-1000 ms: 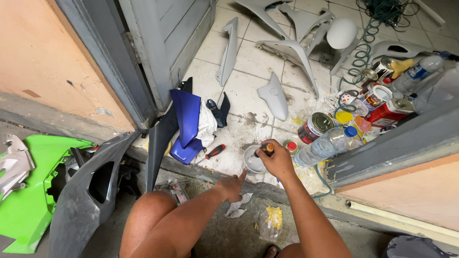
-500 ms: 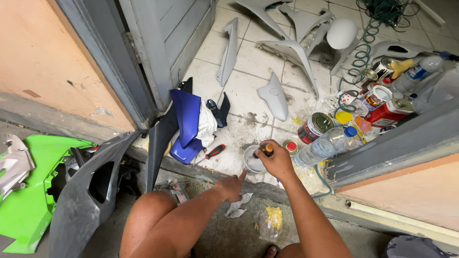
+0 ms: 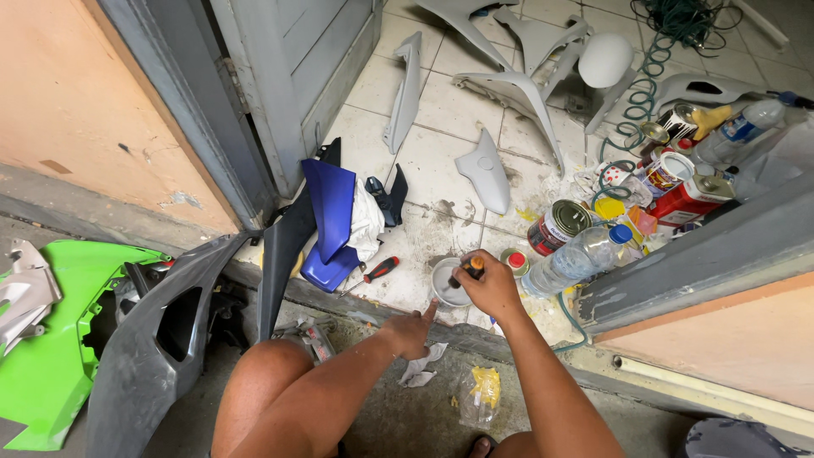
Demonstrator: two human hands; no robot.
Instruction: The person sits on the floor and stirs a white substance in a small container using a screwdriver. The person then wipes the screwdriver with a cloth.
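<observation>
My right hand grips a tool with an orange and black handle, its tip down inside a small white pot on the tiled floor. My left hand rests on the concrete step just below the pot, index finger stretched toward its rim, holding nothing. A red-handled screwdriver lies on the tiles left of the pot. My bare knee fills the lower middle.
Paint cans, a plastic bottle and tins crowd the right. White fairing panels lie on the far tiles, a blue panel near the grey door. A grey fairing and green fairing lie left.
</observation>
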